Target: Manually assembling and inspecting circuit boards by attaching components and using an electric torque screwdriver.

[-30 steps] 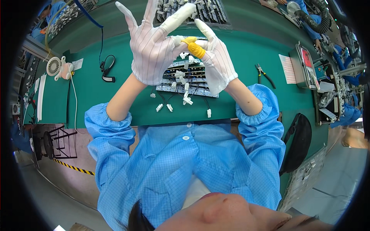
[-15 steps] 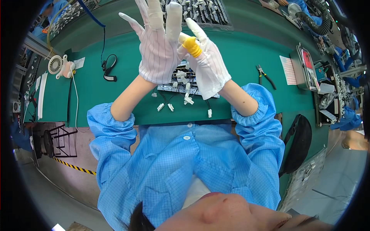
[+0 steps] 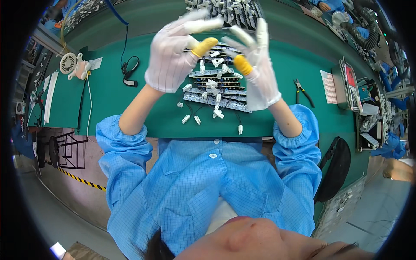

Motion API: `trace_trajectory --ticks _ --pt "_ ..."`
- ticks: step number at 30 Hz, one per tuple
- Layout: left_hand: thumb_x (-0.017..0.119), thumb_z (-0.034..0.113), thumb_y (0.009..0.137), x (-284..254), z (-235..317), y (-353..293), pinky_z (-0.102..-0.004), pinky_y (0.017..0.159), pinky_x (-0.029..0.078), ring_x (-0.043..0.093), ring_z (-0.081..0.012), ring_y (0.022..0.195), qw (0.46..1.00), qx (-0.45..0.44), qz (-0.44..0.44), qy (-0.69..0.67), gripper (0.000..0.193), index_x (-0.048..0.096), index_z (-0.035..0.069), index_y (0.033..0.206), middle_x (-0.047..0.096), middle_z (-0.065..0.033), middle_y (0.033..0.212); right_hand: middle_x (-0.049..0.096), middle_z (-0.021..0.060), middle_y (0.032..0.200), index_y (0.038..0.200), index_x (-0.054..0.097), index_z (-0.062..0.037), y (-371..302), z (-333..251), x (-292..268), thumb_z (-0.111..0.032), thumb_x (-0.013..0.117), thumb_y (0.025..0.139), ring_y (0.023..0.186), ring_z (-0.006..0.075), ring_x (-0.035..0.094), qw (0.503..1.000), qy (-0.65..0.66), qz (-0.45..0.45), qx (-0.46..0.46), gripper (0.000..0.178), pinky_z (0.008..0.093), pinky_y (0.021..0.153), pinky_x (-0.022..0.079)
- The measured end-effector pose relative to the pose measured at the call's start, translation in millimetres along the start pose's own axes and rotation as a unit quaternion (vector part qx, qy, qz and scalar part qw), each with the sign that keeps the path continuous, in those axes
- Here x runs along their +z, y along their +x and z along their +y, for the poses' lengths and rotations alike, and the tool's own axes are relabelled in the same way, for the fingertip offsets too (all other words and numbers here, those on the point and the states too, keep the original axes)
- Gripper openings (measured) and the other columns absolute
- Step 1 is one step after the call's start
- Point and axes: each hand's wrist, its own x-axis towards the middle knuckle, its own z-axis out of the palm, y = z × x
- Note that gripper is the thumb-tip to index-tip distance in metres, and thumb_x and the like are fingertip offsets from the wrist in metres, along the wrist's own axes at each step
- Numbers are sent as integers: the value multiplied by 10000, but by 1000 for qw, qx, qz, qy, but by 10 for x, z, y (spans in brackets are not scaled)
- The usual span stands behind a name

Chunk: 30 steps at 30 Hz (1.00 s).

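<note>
Both my hands wear thin white striped gloves with a yellow cover on each thumb and white covers on some fingers. My left hand (image 3: 173, 56) is raised at the left of a stack of circuit board strips (image 3: 234, 104), its fingers stretched out and slightly smeared by motion. Over the right side of the strips is my right hand (image 3: 260, 71), fingers apart. Neither hand holds anything. White plug connectors (image 3: 218, 113) on short dark wires hang from the strips; several lie on the green mat (image 3: 164, 121) in front.
A clear tray of more board strips (image 3: 238, 13) stands at the far side. To the left lie a small fan (image 3: 69, 63) and a black strap (image 3: 129, 73). Cutting pliers (image 3: 303, 92), a printed sheet (image 3: 328, 86) and a metal box (image 3: 346, 86) are at the right.
My hands were together above the strips, the left one spread upward. They have moved apart, uncovering more of the strips between them.
</note>
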Motion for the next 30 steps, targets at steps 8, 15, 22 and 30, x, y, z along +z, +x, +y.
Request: trace_trajectory --ticks 8,15,22,30 --pt "255 621 936 141 32 -203 -305 884 432 600 -207 862 892 -247 -159 -342 750 447 14 1335 650 -148 1083 452 198 1341 1481 -24 -71 101 -264 -130 -435 769 731 1242 300 462 993 -59 -5 -101 1151 418 1038 362" --pt "244 864 740 242 125 -250 -354 735 525 649 -244 701 442 -224 -234 -837 1118 127 26 1471 649 -259 868 565 165 1242 1476 42 -28 140 -207 14 -341 723 802 1168 252 534 991 50 -119 -42 1007 394 1031 369" --pt "457 797 710 171 309 -361 -368 891 451 542 -268 1039 338 -415 -18 -844 1049 293 47 1424 507 -166 1195 427 151 1400 1423 267 24 94 -216 213 -336 649 859 1271 232 433 986 3 -165 -19 770 364 1064 322" --pt "480 695 800 139 449 -197 -269 672 376 464 -162 815 465 -344 13 -815 944 150 102 1456 516 -139 1176 404 167 1403 1451 227 -25 106 -202 156 -344 577 901 1253 239 443 977 62 -186 89 726 363 1056 335"
